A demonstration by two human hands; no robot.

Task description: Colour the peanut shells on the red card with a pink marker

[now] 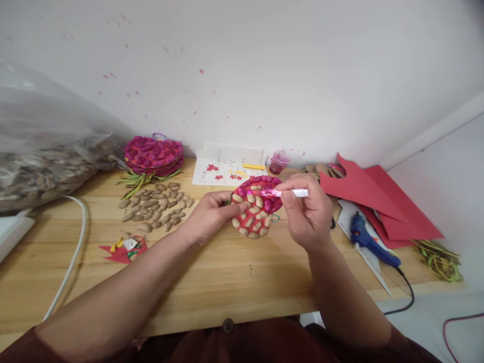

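My left hand (212, 214) is closed on the left edge of a round red disc (256, 207) covered with peanut shells, holding it tilted just above the wooden table (227, 272). Some shells on its upper part are painted pink, the lower ones are bare. My right hand (308, 212) pinches a white-handled paintbrush (283, 192), its pink tip touching the shells near the top of the disc.
A stack of pink painted discs (153, 154) sits at the back left, loose peanut shells (157, 206) in front of it. A plastic bag of shells (41, 161), white cable (71, 252), paint cup (279, 162), red paper sheets (378, 201), blue glue gun (372, 242).
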